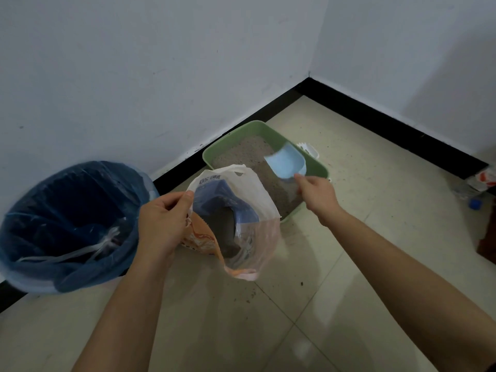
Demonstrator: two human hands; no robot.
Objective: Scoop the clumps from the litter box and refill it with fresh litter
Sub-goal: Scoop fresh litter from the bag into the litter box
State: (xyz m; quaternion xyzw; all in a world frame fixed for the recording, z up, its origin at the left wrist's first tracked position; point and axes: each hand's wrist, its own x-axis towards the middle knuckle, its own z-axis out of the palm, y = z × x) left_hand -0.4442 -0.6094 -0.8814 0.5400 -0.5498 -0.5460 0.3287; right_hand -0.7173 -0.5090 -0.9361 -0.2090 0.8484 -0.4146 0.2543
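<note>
Scoop [285, 163] handle fills the right grip [319, 194], whose fingers curl round it with the knuckles up; the pale blue bowl juts from the hand toward eleven o'clock, hollow side facing the camera, its edges blurred. The bowl hangs over the litter [255, 154] in the box [319, 167], above the box's three o'clock side, and whether it touches the grains cannot be told. The left grip [161, 224] is narrow, thumb and forefinger pinching the rim of the bag [257, 191] at its nine o'clock edge, the other fingers folded below. That thin white bag stands open on the floor [389, 183] between the two forearms, and inside it sits a sack [228, 200] printed blue and orange, its mouth open on dark grey granules [225, 234]. The green box lies at one o'clock from the bag, its near corner partly hidden behind the bag, its far end close to the black skirting [375, 120] in the room's corner. Just beyond the box's two o'clock rim pokes something small and white [311, 150], too unclear to name. At nine o'clock from the bag stands a round bin [24, 284] with a blue liner [67, 200], white plastic strips lying inside it. Dark crumbs [302, 283] dot the pale tiles at five o'clock from the bag. A bottle [467, 189] with a blue cap lies at the three o'clock edge of the view, by the skirting.
</note>
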